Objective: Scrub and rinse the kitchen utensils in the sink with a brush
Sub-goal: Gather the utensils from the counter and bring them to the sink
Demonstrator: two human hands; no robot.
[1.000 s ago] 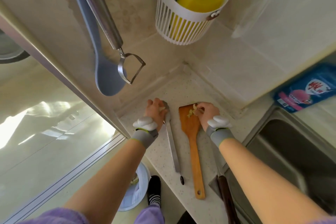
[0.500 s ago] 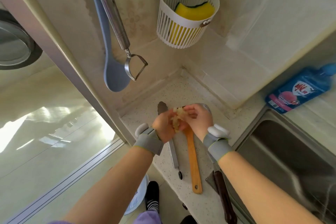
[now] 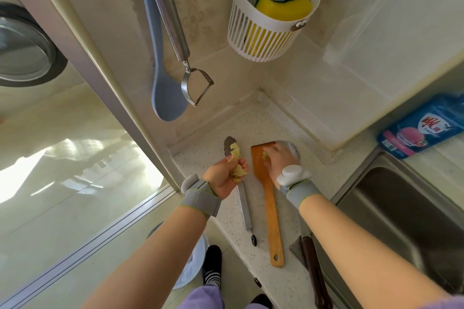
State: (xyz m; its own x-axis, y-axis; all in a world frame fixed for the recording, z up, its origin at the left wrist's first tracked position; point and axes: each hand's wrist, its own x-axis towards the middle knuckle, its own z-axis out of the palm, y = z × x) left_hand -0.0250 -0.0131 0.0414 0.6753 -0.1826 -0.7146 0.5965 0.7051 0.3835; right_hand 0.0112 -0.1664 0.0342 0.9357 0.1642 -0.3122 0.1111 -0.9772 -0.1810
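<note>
**Progress: pre-wash, scraps being cleared; no scrubbing yet**

Utensils on worktop, not in sink. Wooden spatula (image 3: 267, 190) lies flat, blade toward the wall corner. Metal tongs (image 3: 243, 204) lie just beside it, to its left, roughly parallel. Dark-handled knife (image 3: 313, 273) sits at the worktop edge next to the sink (image 3: 391, 211).

Left hand (image 3: 224, 175) clenched on a wad of yellowish food scraps (image 3: 236, 160), held above the tongs' tip. Right hand (image 3: 278, 160) rests on the spatula blade, fingers curled on a small bit of scrap; grip itself blurred, can't tell how firm.

Sink looks dry as far as visible; no water running in view. No brush seen; only a yellow sponge (image 3: 283, 9) in the white wall basket (image 3: 263, 40). Blue detergent pouch (image 3: 421, 128) behind the sink.

Judgement: approx. nil done. Left: dump scraps, move utensils to sink, scrub, rinse.
</note>
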